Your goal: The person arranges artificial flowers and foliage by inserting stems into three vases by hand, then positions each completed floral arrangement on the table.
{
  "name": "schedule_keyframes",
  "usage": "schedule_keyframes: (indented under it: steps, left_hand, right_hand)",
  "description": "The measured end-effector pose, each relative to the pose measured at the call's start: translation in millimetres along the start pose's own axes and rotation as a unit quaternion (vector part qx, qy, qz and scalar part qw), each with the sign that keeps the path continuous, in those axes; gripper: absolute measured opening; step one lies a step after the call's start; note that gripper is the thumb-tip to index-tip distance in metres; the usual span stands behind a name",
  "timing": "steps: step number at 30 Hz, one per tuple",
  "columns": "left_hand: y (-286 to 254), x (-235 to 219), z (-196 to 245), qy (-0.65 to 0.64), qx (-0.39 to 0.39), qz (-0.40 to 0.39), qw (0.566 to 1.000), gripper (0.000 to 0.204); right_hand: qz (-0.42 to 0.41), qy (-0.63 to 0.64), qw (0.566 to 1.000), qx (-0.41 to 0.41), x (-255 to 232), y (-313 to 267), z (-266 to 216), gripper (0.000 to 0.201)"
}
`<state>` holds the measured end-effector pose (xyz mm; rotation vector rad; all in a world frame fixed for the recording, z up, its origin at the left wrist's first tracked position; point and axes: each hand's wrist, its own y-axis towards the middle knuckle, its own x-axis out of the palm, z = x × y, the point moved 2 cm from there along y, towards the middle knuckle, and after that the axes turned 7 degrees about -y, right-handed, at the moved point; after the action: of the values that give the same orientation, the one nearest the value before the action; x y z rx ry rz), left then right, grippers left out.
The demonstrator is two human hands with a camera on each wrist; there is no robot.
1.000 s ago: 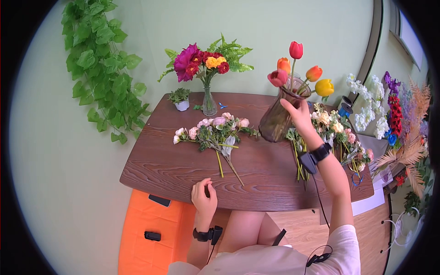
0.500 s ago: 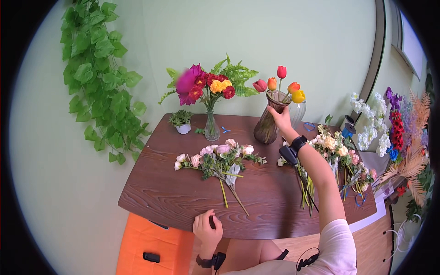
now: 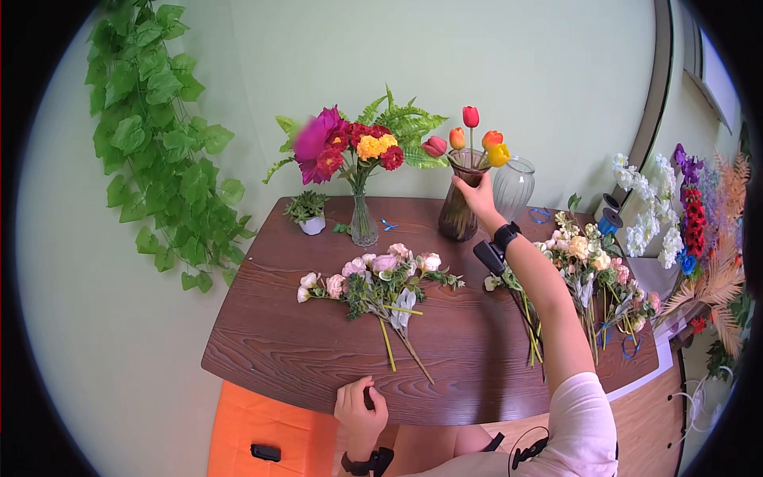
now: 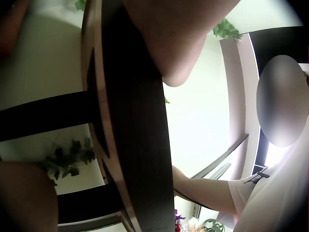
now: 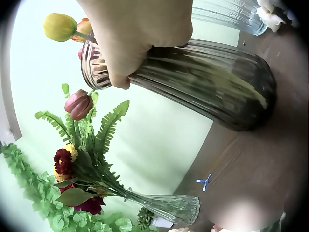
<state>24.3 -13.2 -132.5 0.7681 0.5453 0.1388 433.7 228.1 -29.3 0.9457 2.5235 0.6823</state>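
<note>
smoky vase: the ribbed, smoky vase (image 3: 456, 216) is seen toward the back of the table (image 3: 294, 354), just beside a clear glass vase (image 3: 515, 191); it is held close to upright, its base at the tabletop, though firm contact cannot be confirmed.
tulips: stems are gathered inside, and the tulips (image 3: 470, 117) are fanned out above the rim; whether water is held within cannot be told.
handling: if glass, as the sheen suggests, the vase is judged stiff, fairly heavy and easily chipped, its smooth wall likely slippery if damp; the tulips are judged light, with weight expected to be carried mostly low in the vase.
best hold: the narrowed neck below the flared rim is judged well suited to a grip, the ribs perhaps lending some purchase; extra support is best given near the base.
right hand: the neck is gripped by the right hand (image 3: 477, 197), the thumb laid along its near side; the other fingers are largely hidden.
right arm: the right forearm (image 3: 544, 290) is stretched forward over the table, near the loose blooms (image 3: 584, 250).
left hand: the left hand (image 3: 362, 407) is rested at the table's near edge, its fingers loosely bent; nothing is plainly held.
</note>
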Motion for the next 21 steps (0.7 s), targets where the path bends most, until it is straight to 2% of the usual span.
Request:
schedule_keyframes:
  steps: [7, 10, 12, 14, 16, 17, 18, 20, 21]
  left_hand:
    - [2.1, -1.9, 4.0, -0.002, -0.006, -0.030, 1.000, 0.019]
    - [1.9, -0.8, 4.6, -0.008, -0.008, -0.033, 0.999, 0.019]
    - [1.9, -1.2, 5.4, 0.002, -0.008, -0.039, 0.999, 0.018]
    - [1.7, -1.1, 5.9, 0.002, -0.008, -0.041, 0.999, 0.018]
    - [1.2, 0.0, 6.1, 0.001, -0.009, -0.044, 0.999, 0.018]
    - [1.2, 0.1, 6.0, 0.002, -0.007, -0.044, 0.999, 0.017]
    - [1.2, 0.2, 5.8, 0.004, -0.004, -0.043, 0.999, 0.017]
    - [0.8, 0.7, 5.3, 0.004, -0.005, -0.042, 0.999, 0.016]
    - [0.8, 0.9, 5.1, 0.003, -0.005, -0.040, 0.999, 0.016]
  right_hand:
    - [-0.006, 0.015, 1.000, 0.010, 0.3, 0.5, -3.6, 0.062]
    - [0.007, -0.027, 1.000, -0.010, -7.2, -4.1, -2.0, 0.057]
    - [0.073, -0.121, 0.990, -0.018, -16.8, -13.0, 2.6, 0.049]
    - [0.080, -0.100, 0.992, -0.021, -33.0, -23.0, -15.5, 0.045]
    - [0.191, -0.279, 0.940, -0.048, -56.0, -24.0, -18.8, 0.043]
    - [0.228, -0.312, 0.919, -0.075, -67.6, -15.4, -8.5, 0.047]
    - [0.228, -0.313, 0.919, -0.074, -74.8, -11.8, -11.5, 0.047]
    - [0.268, -0.404, 0.874, -0.037, -87.4, -7.3, -24.4, 0.052]
    - [0.243, -0.461, 0.853, -0.023, -94.3, 0.7, -13.1, 0.057]
